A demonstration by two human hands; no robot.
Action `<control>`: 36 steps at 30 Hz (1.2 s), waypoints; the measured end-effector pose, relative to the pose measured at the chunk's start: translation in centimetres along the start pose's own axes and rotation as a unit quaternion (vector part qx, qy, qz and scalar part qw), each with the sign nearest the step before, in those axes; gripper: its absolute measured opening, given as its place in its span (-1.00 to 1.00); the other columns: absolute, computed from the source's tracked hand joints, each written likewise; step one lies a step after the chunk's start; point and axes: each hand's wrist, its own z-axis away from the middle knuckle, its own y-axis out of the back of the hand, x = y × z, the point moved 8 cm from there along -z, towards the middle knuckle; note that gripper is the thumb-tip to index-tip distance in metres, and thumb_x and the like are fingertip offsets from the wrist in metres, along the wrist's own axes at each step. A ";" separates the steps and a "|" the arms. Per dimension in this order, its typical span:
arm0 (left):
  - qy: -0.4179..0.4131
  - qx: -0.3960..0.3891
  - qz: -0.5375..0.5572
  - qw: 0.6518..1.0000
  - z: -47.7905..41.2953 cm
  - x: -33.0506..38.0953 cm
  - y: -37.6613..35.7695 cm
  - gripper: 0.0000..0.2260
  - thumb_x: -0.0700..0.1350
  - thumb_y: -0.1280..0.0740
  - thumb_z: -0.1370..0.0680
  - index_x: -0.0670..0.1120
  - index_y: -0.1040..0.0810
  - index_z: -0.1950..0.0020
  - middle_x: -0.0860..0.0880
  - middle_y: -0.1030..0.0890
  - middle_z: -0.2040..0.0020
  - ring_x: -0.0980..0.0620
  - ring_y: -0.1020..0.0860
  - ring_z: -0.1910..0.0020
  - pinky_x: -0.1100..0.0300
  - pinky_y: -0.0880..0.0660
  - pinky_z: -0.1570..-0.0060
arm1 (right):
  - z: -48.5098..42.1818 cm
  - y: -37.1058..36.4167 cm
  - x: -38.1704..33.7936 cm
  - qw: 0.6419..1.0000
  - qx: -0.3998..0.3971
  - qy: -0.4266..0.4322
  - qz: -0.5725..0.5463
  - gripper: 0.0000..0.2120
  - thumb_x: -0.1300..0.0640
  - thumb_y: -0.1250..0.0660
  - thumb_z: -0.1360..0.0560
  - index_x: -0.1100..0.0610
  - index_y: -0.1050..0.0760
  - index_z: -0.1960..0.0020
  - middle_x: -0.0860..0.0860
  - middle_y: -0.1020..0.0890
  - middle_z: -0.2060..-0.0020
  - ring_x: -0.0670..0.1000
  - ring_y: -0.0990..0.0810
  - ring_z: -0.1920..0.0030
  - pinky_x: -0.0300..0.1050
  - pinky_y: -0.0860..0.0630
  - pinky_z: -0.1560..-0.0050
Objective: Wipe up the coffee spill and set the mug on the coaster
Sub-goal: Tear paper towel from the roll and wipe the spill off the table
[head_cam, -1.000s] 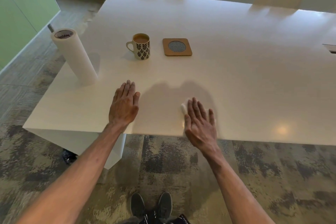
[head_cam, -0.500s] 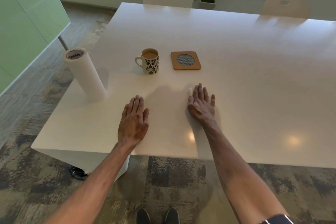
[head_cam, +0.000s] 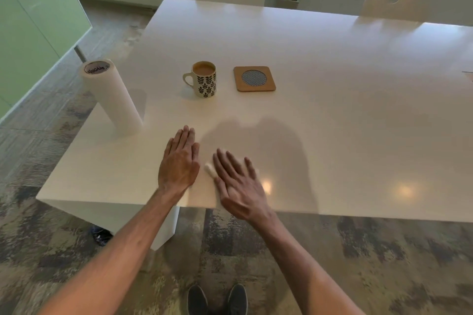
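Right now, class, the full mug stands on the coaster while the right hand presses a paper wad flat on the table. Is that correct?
Not quite. The head view shows the mug on the bare table, left of the coaster and apart from it. The rest stands: the mug is full, and the right hand presses the paper wad flat on the table.

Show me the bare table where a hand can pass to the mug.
Bare: the strip of white table between the leaf-patterned ceramic mug and the hands; the wide stretch right of the square cork coaster. Crowded: the near edge, where left hand and right hand lie close, a white paper wad between them.
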 end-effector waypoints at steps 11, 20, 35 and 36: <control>-0.002 0.000 -0.025 1.000 0.8 0.4 0.0 -0.46 0.10 0.09 -0.81 -0.01 0.00 -0.79 0.03 0.00 -0.80 0.07 0.05 -0.78 0.02 0.13 -0.75 | 5.4 4.6 16.2 0.977 0.042 -0.208 -0.016 -0.40 -0.15 0.23 -0.79 -0.06 0.41 -0.73 -0.12 0.43 -0.69 -0.07 0.38 -0.72 0.24 0.33 -0.73; -0.005 0.001 -0.022 1.000 0.4 0.4 -0.1 -0.46 0.08 0.05 -0.81 -0.02 -0.05 -0.79 0.01 -0.05 -0.79 0.04 0.01 -0.78 0.00 0.12 -0.75 | 3.3 2.0 5.7 0.999 0.010 -0.048 0.014 -0.39 -0.22 0.30 -0.77 -0.09 0.35 -0.75 -0.13 0.38 -0.72 -0.08 0.40 -0.71 0.21 0.32 -0.73; 0.000 0.006 -0.026 1.000 0.4 -0.2 -0.7 -0.44 0.13 0.09 -0.80 0.02 -0.01 -0.79 0.05 -0.02 -0.79 0.09 0.04 -0.77 0.04 0.16 -0.74 | 13.3 3.6 14.6 0.993 0.048 -0.101 0.047 -0.44 -0.17 0.36 -0.78 -0.14 0.23 -0.76 -0.21 0.30 -0.73 -0.22 0.35 -0.70 0.14 0.14 -0.77; 0.000 0.007 -0.027 1.000 0.3 -0.2 -0.8 -0.44 0.14 0.09 -0.79 0.02 -0.01 -0.79 0.05 -0.02 -0.80 0.08 0.04 -0.77 0.03 0.15 -0.74 | 12.8 3.7 14.7 0.991 0.050 -0.115 0.041 -0.44 -0.17 0.35 -0.78 -0.13 0.27 -0.76 -0.22 0.33 -0.72 -0.23 0.38 -0.69 0.15 0.16 -0.77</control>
